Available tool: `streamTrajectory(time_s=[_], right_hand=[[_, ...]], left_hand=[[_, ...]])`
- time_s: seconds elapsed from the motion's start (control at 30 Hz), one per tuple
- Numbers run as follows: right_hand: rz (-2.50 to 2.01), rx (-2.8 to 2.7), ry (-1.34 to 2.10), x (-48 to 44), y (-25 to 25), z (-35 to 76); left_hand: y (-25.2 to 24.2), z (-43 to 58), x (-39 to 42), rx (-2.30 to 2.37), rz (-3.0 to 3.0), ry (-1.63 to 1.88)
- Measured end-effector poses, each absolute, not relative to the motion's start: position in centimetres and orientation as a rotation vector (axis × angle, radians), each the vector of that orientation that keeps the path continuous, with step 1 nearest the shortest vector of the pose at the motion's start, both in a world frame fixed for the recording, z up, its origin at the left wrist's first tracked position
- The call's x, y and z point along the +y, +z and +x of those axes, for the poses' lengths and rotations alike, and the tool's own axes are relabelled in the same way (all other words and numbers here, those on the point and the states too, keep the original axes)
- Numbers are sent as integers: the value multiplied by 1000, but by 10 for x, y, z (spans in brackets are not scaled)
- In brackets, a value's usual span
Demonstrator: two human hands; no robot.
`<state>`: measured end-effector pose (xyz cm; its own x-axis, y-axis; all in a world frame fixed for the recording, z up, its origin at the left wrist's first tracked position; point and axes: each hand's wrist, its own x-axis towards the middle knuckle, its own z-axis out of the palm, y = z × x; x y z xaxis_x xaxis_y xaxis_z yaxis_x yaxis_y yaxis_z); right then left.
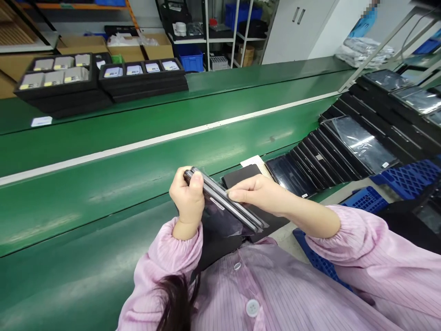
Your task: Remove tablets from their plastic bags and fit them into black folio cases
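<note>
— While I read my feed from big to small, the green worktop point(138, 184) fills most of it. A row of dark tablets point(347, 147) overlaps along its right side, and black trays point(103, 87) are stacked at the far edge.
— And the hands?
— Both are closed on a pair of tablets point(229, 208), slim and dark. They are held edge-up in the air over the near edge of the worktop, close to the body. The left hand point(188, 200) clasps the upper end, thumb over the top. The right hand point(262, 193) pinches the long edge with its fingertips.
— Which step?
— I judge it's squaring or checking the pair; film point(220, 224) hangs beneath.
— What does the next move call for?
— A steady two-handed hold, I'd say. Those thin edges look slippery.
</note>
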<state>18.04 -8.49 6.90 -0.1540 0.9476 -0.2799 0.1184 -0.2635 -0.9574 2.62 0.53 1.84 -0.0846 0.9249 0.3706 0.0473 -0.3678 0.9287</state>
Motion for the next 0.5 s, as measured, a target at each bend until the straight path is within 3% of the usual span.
streamTrajectory(time_s=[0.17,0.37,0.5], right_hand=[[-950,-1266,1596,-105,11,189],[-1453,-1559,859,-116,-50,133],[-1568,-1407,509,-105,-23,123]], left_hand=[[6,15,12,1144,1312,1618],[4,12,22,1155,1290,1606],[-6,-3,19,1136,1303,1445]])
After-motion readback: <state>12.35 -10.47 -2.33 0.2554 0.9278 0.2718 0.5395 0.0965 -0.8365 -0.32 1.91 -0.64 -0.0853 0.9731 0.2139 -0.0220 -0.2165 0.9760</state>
